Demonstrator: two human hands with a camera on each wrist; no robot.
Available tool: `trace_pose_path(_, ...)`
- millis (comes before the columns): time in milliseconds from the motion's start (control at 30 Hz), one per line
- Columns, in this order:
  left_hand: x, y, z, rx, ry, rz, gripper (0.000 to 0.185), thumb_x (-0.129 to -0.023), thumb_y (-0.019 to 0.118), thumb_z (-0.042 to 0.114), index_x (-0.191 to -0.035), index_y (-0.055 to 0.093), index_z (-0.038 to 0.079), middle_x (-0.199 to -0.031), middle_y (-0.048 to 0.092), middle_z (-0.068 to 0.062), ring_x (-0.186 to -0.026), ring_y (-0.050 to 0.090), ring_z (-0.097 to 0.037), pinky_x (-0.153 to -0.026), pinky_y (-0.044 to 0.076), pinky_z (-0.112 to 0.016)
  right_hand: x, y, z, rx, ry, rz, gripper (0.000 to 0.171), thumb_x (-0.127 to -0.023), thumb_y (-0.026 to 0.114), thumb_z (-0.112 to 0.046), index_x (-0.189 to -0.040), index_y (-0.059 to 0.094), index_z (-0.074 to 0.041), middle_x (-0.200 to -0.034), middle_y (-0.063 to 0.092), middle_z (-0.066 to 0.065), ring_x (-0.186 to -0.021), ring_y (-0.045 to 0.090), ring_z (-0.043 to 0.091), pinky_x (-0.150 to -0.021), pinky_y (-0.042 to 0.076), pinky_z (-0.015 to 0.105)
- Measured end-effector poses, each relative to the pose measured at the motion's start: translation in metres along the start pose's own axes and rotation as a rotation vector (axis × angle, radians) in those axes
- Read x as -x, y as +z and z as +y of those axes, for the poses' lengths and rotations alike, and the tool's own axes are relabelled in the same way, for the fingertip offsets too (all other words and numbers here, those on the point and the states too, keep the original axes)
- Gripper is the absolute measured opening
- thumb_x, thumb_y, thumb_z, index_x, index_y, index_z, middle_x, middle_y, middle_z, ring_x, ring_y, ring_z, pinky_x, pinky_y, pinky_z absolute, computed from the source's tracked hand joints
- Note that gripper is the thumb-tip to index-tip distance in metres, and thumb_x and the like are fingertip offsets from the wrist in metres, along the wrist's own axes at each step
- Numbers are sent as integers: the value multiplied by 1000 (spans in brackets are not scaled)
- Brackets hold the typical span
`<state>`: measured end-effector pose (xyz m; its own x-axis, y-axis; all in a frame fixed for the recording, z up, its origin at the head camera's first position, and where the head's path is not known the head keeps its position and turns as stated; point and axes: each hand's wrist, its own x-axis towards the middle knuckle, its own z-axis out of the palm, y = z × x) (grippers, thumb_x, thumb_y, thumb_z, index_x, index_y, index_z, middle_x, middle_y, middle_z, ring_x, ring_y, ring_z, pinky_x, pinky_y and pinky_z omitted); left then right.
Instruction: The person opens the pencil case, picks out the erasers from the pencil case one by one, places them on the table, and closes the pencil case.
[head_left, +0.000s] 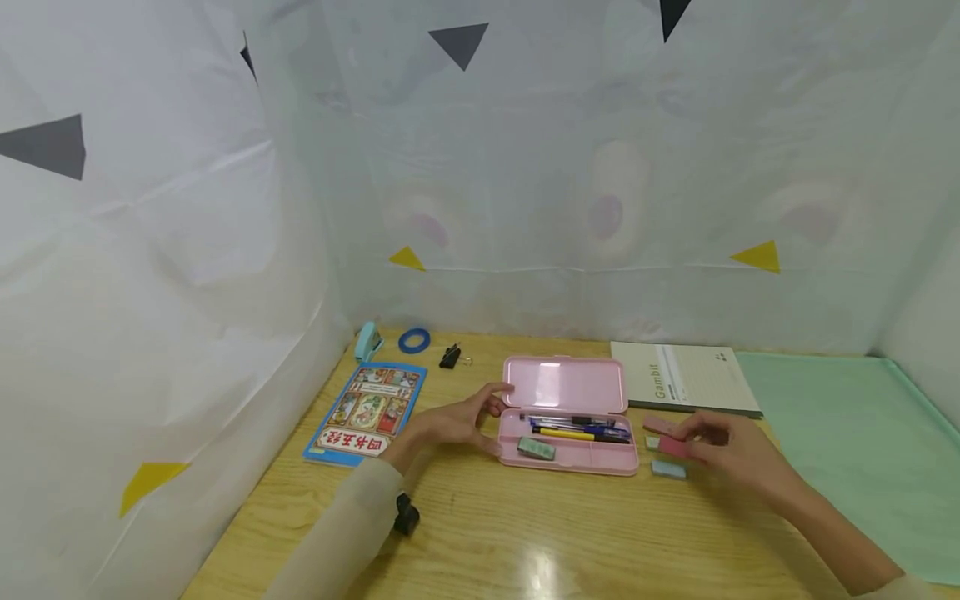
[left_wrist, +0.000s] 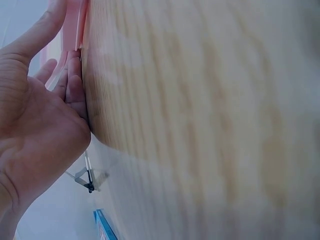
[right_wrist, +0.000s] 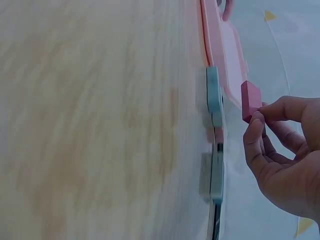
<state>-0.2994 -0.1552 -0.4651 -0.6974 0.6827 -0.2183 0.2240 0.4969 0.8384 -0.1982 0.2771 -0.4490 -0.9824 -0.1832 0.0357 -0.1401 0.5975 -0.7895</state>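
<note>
While the left hand (head_left: 457, 423) rests open-fingered against the pink pencil case (head_left: 567, 417), the right hand (head_left: 731, 454) pinches what looks like a pink eraser (right_wrist: 250, 100)

Both arms wear long, pale cream sleeves of a soft, plain cloth — no pattern or print shows on them. The left hand (head_left: 457, 423) is bare, with a small black device strapped under the left wrist, on the near side of the pink pencil case (head_left: 567, 417). The right hand (head_left: 738, 454) is bare too — no rings or watch show, and its sleeve begins far up the forearm.
</note>
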Motion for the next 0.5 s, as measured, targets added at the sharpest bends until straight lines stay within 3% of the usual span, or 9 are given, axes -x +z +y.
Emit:
trace_pose_path(267,0,-1,0,10,-2,-1,101,-87,86,15,-162,21,28,-139,46,-7,-131,42,-22,-119,31,-45,15,-21,25,47,-36,-21,11,-98,71,-9,-108,73,-6,-107,70,10,-77,66,10,-63,52,29)
trace_pose_path(500,-1,-1,-2,5,-9,-7,100,-87,86,16,-162,21,29,-139,45,-6,-132,42,-21,-119,31,-44,23,-26,39,74,9,-86,9,-97,71,-9,-106,73,-6,-99,70,7,-72,61,8,-59,51,28)
